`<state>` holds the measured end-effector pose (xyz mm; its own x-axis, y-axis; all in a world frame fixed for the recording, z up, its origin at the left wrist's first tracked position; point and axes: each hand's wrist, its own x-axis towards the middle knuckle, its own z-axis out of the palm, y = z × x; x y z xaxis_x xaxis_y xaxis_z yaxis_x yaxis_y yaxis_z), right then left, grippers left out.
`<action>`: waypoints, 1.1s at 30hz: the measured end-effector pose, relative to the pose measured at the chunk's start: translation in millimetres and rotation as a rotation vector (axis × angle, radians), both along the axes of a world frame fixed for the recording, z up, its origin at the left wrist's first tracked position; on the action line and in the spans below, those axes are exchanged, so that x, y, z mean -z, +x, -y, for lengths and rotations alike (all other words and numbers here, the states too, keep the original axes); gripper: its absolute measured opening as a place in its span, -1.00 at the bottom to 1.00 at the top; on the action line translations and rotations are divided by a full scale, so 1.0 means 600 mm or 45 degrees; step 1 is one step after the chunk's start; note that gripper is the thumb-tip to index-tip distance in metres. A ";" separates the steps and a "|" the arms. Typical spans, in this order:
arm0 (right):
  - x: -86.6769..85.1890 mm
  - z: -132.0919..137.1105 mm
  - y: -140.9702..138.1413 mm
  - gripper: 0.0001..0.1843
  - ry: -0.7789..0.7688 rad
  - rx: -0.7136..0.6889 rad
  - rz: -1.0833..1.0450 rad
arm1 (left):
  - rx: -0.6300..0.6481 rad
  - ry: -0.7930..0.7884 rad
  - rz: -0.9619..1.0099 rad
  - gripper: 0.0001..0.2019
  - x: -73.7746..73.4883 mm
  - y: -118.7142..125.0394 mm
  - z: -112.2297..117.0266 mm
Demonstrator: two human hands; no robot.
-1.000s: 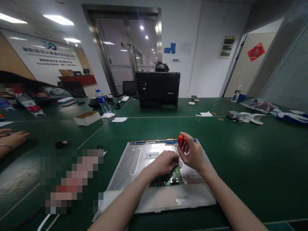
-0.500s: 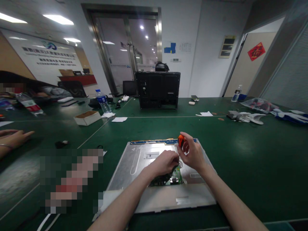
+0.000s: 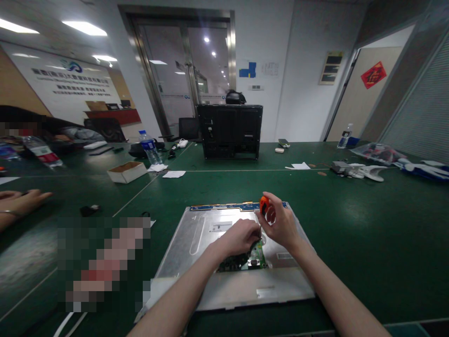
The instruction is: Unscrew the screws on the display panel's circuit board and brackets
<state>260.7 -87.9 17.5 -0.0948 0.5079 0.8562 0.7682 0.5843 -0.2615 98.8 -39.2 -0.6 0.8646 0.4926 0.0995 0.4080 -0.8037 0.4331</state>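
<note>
A silver metal panel (image 3: 210, 252), the back of a flat screen, lies on the green table (image 3: 368, 234) in front of me. A green circuit board (image 3: 255, 257) sits on its near middle. My right hand (image 3: 280, 224) is closed around an orange-handled screwdriver (image 3: 264, 204), held upright over the board. My left hand (image 3: 240, 238) is curled, its fingers pinched at the screwdriver's lower shaft just above the board; what they pinch is hidden.
A black monitor housing (image 3: 229, 131) stands at the table's far middle. A cardboard box (image 3: 126, 172), a water bottle (image 3: 149, 148) and papers lie at the left. Another person's hand (image 3: 21, 201) rests at the left edge. Plastic parts and bags (image 3: 372, 171) lie at the right.
My hands and the screwdriver hold nearly still. The other person's hand at the left edge has slid slightly to the right.
</note>
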 end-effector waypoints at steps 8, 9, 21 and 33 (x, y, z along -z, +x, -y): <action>0.004 -0.001 0.003 -0.58 -0.011 0.060 0.003 | 0.007 0.062 -0.035 -0.80 -0.001 0.000 0.002; 0.005 -0.001 0.003 -0.58 -0.016 0.064 0.001 | 0.006 0.068 -0.037 -0.80 -0.001 0.000 0.001; 0.004 -0.002 0.003 -0.59 0.003 0.043 0.007 | -0.003 0.085 -0.047 -0.82 0.003 0.001 -0.001; 0.001 -0.002 0.003 -0.59 0.032 0.013 -0.004 | -0.027 0.058 -0.049 -0.82 -0.006 0.001 0.005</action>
<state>262.5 -86.6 16.7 -0.0870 0.4872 0.8689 0.7733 0.5830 -0.2495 99.3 -42.1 2.7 0.8576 0.5065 0.0891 0.4408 -0.8133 0.3797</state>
